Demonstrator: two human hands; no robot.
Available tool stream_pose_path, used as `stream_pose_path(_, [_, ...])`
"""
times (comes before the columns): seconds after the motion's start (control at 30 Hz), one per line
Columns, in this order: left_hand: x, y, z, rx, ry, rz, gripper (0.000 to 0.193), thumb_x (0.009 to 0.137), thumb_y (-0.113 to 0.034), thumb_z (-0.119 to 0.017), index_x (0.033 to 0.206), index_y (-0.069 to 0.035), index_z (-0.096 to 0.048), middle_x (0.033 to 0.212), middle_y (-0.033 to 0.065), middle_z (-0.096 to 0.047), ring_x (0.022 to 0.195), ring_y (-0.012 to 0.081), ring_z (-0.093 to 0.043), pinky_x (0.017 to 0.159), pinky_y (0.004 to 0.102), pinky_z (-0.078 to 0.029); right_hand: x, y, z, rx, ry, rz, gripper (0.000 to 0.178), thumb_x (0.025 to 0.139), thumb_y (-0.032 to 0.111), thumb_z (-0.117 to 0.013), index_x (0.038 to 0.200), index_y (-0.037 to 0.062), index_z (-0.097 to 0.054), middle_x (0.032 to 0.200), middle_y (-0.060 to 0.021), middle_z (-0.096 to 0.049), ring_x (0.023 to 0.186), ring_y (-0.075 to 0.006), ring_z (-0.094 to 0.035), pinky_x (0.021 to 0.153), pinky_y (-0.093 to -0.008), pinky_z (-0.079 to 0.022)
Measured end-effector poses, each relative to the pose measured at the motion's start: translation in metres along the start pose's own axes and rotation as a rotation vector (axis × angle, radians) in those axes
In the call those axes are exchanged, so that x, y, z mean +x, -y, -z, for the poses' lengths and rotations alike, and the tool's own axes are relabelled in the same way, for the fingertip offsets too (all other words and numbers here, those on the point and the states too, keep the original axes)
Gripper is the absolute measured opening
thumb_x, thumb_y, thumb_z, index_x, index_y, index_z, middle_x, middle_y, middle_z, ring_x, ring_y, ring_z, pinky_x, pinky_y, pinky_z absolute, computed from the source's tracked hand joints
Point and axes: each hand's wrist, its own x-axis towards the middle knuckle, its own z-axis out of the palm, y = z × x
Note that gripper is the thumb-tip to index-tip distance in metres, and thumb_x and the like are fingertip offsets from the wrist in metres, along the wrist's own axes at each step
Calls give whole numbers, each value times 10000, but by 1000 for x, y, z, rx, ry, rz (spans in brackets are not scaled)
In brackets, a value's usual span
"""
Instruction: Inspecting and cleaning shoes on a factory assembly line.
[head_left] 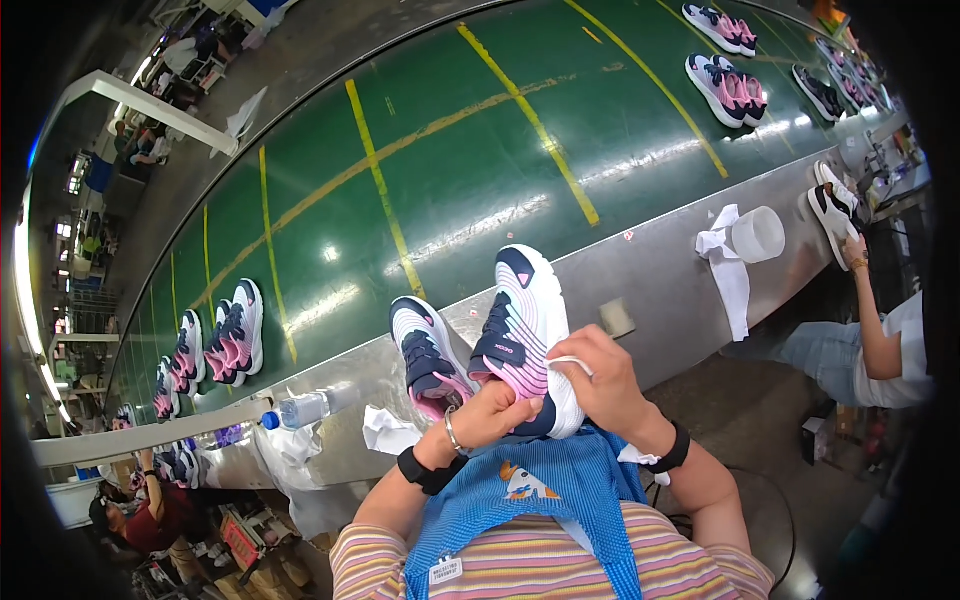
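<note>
A white, navy and pink sneaker [520, 320] is held up in front of me, toe pointing away. My left hand [492, 412] grips it by the heel end, the thumb lying along the side. Pinched in my right hand [605, 375] is a small white cloth [572, 362], pressed at the edge of the sneaker's thick white sole. Just left of it, the matching sneaker [428, 345] rests on the metal ledge at the belt's edge. The fingers of my left hand are partly hidden behind the shoe.
A green conveyor belt [450, 180] with yellow lines runs across. Paired sneakers [235, 335] stand on it at left, others [727, 90] at far right. A water bottle [300, 408], a white cup [758, 235] and a cloth [728, 270] lie along the metal ledge [660, 300]. A co-worker's hand [855, 252] holds a shoe at right.
</note>
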Motion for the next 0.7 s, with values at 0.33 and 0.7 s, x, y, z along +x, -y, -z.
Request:
stream_pose_path(0.33, [-5,2,2,37,-63,-82,287,868,-207,-490,659,-11,-478,552,-34,-355,517,62,-316,452,237,-283,-16,9,20,90,277,8,93,728,29,-575,816,43,-600,788,-94,-527,746,-247,-526,651,-306,-427])
stream_pose_path(0.7, [5,5,18,231,-285,-114,261,860,-210,-497,727,14,-510,572,9,-433,533,86,-390,473,239,-341,-23,-20,42,266,12,-325,51,781,24,-551,816,45,-580,839,-51,-594,774,-153,-549,713,-283,-443])
